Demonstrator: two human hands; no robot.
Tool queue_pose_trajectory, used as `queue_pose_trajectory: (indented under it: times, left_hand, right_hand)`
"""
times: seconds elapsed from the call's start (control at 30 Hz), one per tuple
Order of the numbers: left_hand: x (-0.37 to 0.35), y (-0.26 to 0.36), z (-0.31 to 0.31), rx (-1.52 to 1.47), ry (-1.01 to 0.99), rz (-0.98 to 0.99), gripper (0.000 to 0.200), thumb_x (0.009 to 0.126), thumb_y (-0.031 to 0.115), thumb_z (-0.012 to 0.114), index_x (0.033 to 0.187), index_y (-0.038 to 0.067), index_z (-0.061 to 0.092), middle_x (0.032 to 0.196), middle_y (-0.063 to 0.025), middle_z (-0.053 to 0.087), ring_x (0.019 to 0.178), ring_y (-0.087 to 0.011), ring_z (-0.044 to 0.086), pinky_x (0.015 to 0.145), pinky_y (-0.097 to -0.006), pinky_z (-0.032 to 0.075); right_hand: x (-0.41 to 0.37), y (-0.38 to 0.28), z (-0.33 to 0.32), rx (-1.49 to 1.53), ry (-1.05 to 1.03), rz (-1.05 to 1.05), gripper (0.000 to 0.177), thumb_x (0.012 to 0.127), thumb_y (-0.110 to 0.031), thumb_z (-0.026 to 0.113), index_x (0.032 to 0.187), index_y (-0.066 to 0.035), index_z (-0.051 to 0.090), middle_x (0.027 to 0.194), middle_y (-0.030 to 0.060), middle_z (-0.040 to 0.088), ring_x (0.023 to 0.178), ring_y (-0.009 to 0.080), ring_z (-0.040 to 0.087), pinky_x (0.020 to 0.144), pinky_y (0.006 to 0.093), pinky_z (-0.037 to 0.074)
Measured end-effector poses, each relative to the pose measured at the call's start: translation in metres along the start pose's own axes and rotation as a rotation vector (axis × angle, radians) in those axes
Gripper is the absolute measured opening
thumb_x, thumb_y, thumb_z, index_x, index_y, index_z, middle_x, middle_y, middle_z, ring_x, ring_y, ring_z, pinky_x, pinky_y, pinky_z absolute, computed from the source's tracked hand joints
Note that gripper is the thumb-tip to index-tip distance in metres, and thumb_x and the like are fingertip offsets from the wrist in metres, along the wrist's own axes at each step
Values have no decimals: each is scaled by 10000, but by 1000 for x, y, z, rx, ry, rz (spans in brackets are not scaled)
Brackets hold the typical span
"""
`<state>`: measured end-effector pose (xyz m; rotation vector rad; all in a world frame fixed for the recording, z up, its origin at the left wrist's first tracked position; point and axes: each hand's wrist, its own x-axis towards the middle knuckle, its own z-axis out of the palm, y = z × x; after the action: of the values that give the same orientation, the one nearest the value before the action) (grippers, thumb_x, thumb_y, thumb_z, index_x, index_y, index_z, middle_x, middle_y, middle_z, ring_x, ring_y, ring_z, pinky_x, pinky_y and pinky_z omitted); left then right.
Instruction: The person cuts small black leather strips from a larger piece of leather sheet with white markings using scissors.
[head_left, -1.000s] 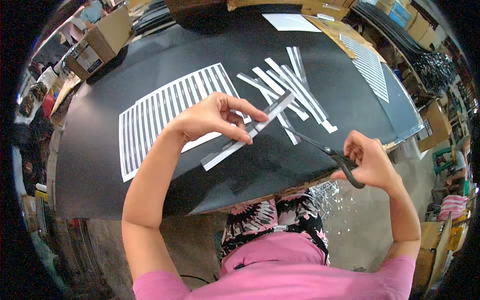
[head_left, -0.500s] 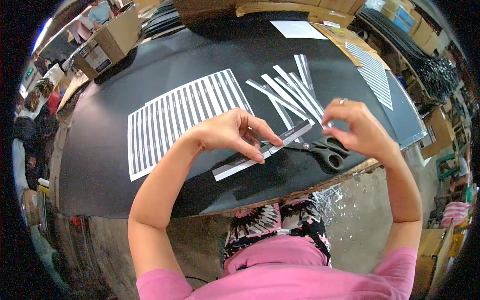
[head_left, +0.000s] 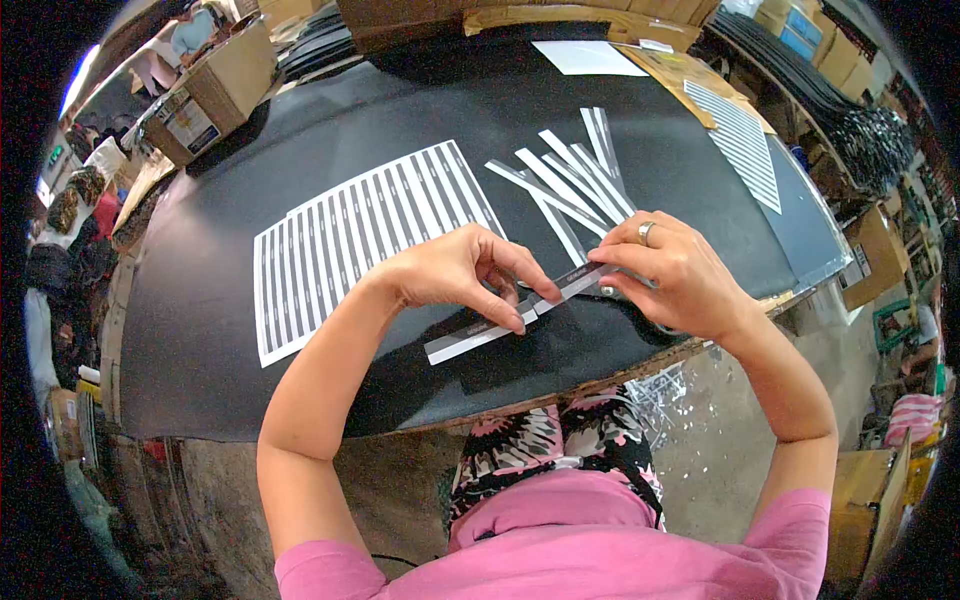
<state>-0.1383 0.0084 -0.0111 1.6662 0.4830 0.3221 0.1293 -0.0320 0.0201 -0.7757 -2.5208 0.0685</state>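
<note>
A black-and-white strip (head_left: 470,341) lies slanted near the front edge of the black tabletop (head_left: 330,115). My left hand (head_left: 480,275) pinches it near the middle with thumb and fingertips. At the strip's right end, my right hand (head_left: 675,270), with a ring on one finger, closes its thumb and finger on it. The scissors are mostly hidden beneath my right hand. Several loose strips (head_left: 570,185) lie fanned out beyond my hands. Left of them is a striped sheet (head_left: 365,235) with another sheet's edge showing under it.
A white sheet (head_left: 590,58) lies at the back, and another striped sheet (head_left: 735,140) rests on cardboard at the right. An open cardboard box (head_left: 210,95) stands at the back left, with a person beyond it. Paper scraps (head_left: 660,395) litter the floor below the front edge.
My right hand has moved left and taken hold of the strip's right end, covering most of the scissors. My left hand keeps its hold on the strip.
</note>
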Motion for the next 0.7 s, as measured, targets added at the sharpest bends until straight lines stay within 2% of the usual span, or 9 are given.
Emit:
queue_pose_trajectory:
  times: [0.13,0.23,0.33,0.4,0.43,0.5,0.57,0.63,0.7]
  left_hand:
    - [0,-5,-4,-14,-5,-2,387,728,15,777,1100,-9,672,1074,-95,673,782,-100,639,717,-232,526]
    - [0,-7,-5,-9,2,2,373,724,25,786,1082,-1,683,1079,-87,672,779,-95,633,707,-228,519]
    - [0,-3,-4,48,-7,-10,353,722,36,791,1063,22,700,1083,-73,674,765,-89,621,697,-222,506]
    - [1,1,-1,28,-6,-70,332,704,64,812,1023,49,719,1066,-67,680,927,-131,624,768,-249,505]
    - [2,1,0,30,-13,-71,332,704,64,812,1023,49,719,1066,-67,680,927,-131,624,768,-249,505]
    - [3,1,2,133,-20,-47,326,694,73,820,1004,40,723,1062,-63,678,920,-131,624,767,-248,503]
    - [1,7,5,114,-16,-89,339,688,75,824,1006,27,719,1057,-65,672,911,-127,617,770,-247,504]
    - [0,6,7,46,8,-113,344,689,75,823,1011,19,715,1055,-71,665,904,-121,608,766,-248,504]
    - [0,7,9,52,0,-115,346,691,75,821,1014,16,713,1058,-75,664,902,-119,605,766,-246,503]
  right_hand:
    - [-5,3,-8,-68,9,3,198,740,-86,713,924,-37,659,927,103,628,888,297,607,780,393,484]
    - [-9,11,-19,-118,34,62,157,726,-68,723,867,-27,669,892,109,641,863,276,620,756,349,486]
    - [-5,16,-34,311,111,442,54,725,-23,723,767,-9,692,836,116,671,829,188,638,755,262,469]
    - [-1,22,-38,445,95,423,58,737,-31,720,787,-10,698,854,112,676,847,184,634,774,274,470]
    - [0,24,-39,579,78,399,65,749,-39,717,806,-10,704,873,108,681,865,180,630,793,287,472]
    - [4,22,-31,537,57,309,84,761,-73,724,813,-9,708,923,118,689,902,189,628,825,317,468]
    - [5,24,-18,625,-151,258,105,769,-101,725,819,-10,712,958,148,689,958,206,619,857,341,457]
    - [5,27,-5,623,-153,213,124,781,-117,727,816,0,709,883,120,699,875,166,632,793,306,479]
    - [5,25,0,824,-331,513,143,795,-127,727,814,13,706,769,64,692,744,103,618,701,256,488]
